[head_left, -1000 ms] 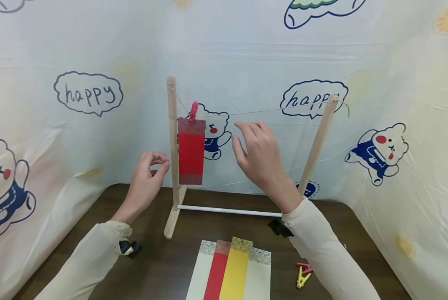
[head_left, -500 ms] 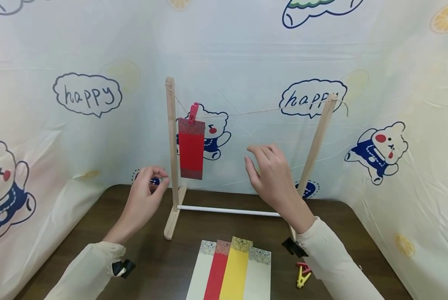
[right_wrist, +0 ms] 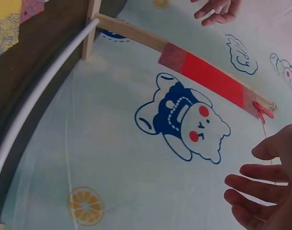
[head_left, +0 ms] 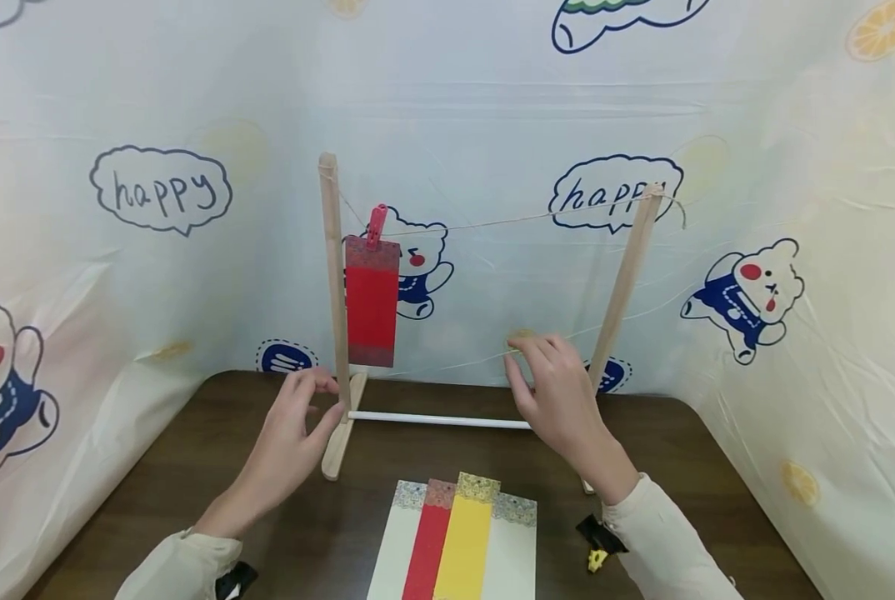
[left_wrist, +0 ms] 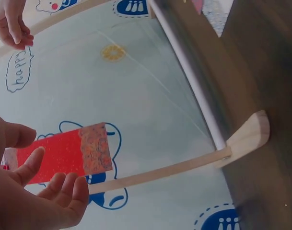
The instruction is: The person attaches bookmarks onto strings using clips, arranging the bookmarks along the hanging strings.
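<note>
Red card (head_left: 372,304) secured on string (head_left: 492,222)

Reading the clock about the head view's centre, we note a printed sheet (head_left: 492,100) at twelve, behind the brown table (head_left: 177,467). On the table stands a wooden rack (head_left: 625,287), a white rod (head_left: 440,419) joining its posts low down, presumably as a brace. Four loose cards (head_left: 462,546) lie overlapped at six; we judge the fanning leaves each patterned end exposed. The left hand (head_left: 292,442), at eight, is near the left post (head_left: 333,283), contact uncertain; the right hand (head_left: 563,404), at four, is in front of the rack. Both have relaxed, parted fingers and grip nothing we can see. The red card hangs at nine, beside the left post; a red clip (head_left: 376,225) at its upper edge appears to nip both card and string, which we take to be what suspends it. A yellow clip (head_left: 596,561) lies at five, by the right sleeve (head_left: 665,533), partly hidden.
</note>
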Available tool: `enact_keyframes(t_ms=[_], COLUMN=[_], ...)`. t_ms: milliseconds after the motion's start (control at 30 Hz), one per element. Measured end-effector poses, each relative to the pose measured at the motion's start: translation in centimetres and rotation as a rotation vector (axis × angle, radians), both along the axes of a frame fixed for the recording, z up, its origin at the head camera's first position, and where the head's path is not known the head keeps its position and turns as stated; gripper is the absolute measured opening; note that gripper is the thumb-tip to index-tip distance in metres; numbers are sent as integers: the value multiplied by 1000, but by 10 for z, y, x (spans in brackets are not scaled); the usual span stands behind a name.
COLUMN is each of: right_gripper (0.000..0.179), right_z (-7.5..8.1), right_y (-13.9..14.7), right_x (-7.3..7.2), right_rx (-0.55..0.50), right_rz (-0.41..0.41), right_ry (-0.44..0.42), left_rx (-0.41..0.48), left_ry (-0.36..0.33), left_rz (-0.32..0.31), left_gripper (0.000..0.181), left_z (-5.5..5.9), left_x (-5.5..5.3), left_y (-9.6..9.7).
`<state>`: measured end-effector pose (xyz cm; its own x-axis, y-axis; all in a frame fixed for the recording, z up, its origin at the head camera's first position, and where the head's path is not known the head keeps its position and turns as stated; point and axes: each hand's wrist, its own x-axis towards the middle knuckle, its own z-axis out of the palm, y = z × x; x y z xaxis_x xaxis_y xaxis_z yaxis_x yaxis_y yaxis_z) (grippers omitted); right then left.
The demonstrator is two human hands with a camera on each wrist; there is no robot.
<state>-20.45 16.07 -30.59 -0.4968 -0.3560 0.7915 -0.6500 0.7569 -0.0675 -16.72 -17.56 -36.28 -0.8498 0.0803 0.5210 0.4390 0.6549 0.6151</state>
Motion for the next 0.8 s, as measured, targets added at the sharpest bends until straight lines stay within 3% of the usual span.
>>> enact_keyframes(t_ms=[467, 600, 800], right_gripper=[9, 8, 8], right_z=[-50, -63, -79], right_y=[29, 38, 50], right_x=[32, 39, 48], right_rx=[-28, -41, -70], right_rz=[-23, -46, -117], right_ry=[-57, -74, -111], left_rx=[-62, -54, -31], left_ry=[0, 8, -145], left_rz=[-12, -27, -30], left_gripper=[27, 30, 34], left_z=[-26, -34, -41], left_x=[30, 34, 37], left_y=[15, 21, 33])
